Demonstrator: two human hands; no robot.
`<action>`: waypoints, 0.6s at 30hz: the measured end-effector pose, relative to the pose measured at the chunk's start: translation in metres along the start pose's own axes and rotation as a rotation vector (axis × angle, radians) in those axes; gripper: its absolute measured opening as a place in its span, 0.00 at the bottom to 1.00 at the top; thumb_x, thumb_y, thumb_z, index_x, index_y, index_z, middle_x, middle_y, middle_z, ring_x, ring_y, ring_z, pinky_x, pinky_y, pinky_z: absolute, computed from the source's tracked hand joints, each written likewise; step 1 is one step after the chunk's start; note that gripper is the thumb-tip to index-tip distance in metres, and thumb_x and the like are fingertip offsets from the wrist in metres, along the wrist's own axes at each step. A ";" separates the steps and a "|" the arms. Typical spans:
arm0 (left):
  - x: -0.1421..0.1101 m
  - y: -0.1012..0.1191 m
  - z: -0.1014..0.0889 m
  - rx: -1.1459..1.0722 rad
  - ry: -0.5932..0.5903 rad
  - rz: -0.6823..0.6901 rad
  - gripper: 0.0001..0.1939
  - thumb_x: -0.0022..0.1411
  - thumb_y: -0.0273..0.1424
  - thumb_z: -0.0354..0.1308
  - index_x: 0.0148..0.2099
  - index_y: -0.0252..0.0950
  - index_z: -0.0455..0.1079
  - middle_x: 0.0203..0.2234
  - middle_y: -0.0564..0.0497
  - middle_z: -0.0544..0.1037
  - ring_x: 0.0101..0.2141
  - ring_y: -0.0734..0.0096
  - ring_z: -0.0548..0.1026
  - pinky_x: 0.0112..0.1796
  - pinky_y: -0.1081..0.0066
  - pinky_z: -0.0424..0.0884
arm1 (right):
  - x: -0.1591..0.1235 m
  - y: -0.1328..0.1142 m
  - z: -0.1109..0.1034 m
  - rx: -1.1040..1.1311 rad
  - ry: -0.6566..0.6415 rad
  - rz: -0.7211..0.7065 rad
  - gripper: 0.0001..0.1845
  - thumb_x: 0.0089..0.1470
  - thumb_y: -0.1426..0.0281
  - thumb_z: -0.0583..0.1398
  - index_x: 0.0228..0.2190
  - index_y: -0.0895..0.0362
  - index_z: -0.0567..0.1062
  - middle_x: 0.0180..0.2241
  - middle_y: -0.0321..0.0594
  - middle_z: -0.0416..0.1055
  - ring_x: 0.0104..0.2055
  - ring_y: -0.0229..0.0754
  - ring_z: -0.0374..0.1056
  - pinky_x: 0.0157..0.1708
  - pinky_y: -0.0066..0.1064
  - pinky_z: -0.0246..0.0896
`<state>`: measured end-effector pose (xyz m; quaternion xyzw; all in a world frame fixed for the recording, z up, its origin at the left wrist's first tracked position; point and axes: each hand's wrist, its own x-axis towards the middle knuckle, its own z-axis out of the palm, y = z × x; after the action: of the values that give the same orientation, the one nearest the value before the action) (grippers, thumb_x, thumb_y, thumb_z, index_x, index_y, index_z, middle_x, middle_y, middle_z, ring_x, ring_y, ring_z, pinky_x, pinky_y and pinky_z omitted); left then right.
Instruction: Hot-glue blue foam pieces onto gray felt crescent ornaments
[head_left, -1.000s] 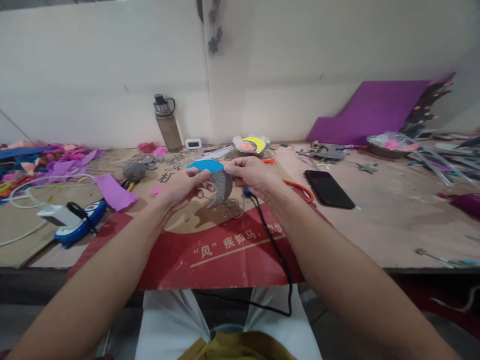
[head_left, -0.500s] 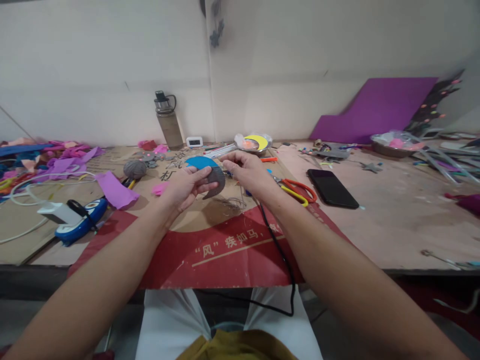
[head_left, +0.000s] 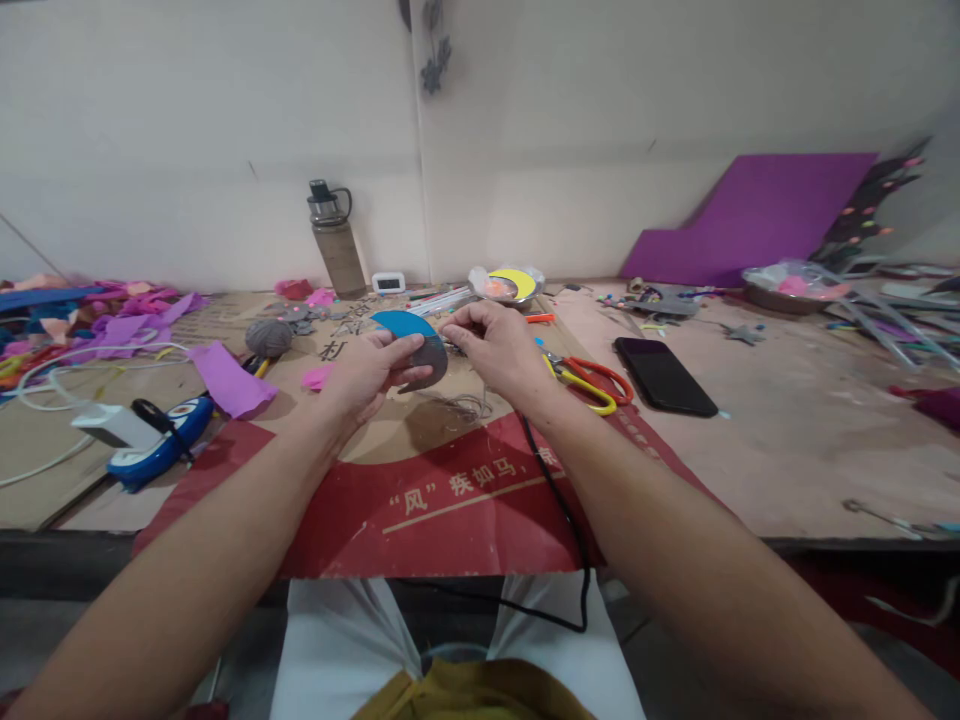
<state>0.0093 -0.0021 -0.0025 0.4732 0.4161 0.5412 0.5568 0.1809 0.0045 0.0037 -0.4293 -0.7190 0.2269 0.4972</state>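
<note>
Here's the crescent, up above the cardboard in my left hand, thumb on top, fingers curled beneath: a closed, flat pinch. My right hand sits just beside its edge, thumb and forefinger drawn near together; whether they quite meet, or have a strand between them, I can't tell.

The danger now, I'd say, is slack. If my left thumb eases, the grey yarn could slide down the taper and bunch at the point. Press too hard and a piece this thin could crease. Then there's the loose strand on the cardboard below: those coils could knot if tugged, or snag on the scissors lying open-handled by my right wrist.

Materials, then! The crescent has 2 looks: smooth, matt blue at the top end, fine grey ridges on the lower curve, hooking to 1 point. The yarn ball off left is round and fuzzy. Nearby, a purple scrap lies soft and rumpled, against the phone's hard, glossy black slab on the right.
</note>
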 end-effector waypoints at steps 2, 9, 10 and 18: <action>0.000 0.000 0.000 0.004 -0.010 0.012 0.12 0.46 0.31 0.70 0.31 0.30 0.74 0.27 0.49 0.78 0.28 0.74 0.76 0.31 0.74 0.78 | 0.001 0.001 0.001 0.006 0.001 0.019 0.07 0.55 0.69 0.60 0.26 0.57 0.73 0.28 0.38 0.71 0.32 0.37 0.63 0.33 0.32 0.55; -0.001 -0.001 0.001 -0.003 -0.019 0.055 0.13 0.46 0.32 0.70 0.33 0.30 0.75 0.30 0.48 0.79 0.30 0.72 0.77 0.31 0.74 0.78 | 0.000 -0.001 0.002 0.053 -0.022 0.090 0.05 0.52 0.70 0.60 0.27 0.57 0.75 0.28 0.38 0.73 0.31 0.37 0.63 0.33 0.32 0.57; -0.001 -0.001 0.000 0.000 -0.023 0.060 0.12 0.47 0.32 0.70 0.33 0.31 0.75 0.30 0.48 0.79 0.30 0.73 0.77 0.31 0.75 0.78 | 0.000 -0.001 0.002 0.085 -0.028 0.111 0.05 0.51 0.70 0.60 0.27 0.57 0.75 0.27 0.38 0.72 0.30 0.37 0.63 0.32 0.31 0.57; 0.001 -0.001 -0.003 -0.013 -0.056 0.042 0.10 0.49 0.31 0.69 0.34 0.32 0.75 0.29 0.49 0.79 0.28 0.75 0.76 0.28 0.77 0.77 | -0.001 -0.004 0.001 0.278 -0.052 0.177 0.05 0.51 0.68 0.62 0.28 0.56 0.77 0.26 0.36 0.71 0.28 0.35 0.60 0.29 0.30 0.55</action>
<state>0.0070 -0.0011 -0.0039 0.4933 0.3870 0.5420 0.5596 0.1787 0.0013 0.0062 -0.4121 -0.6527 0.3783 0.5109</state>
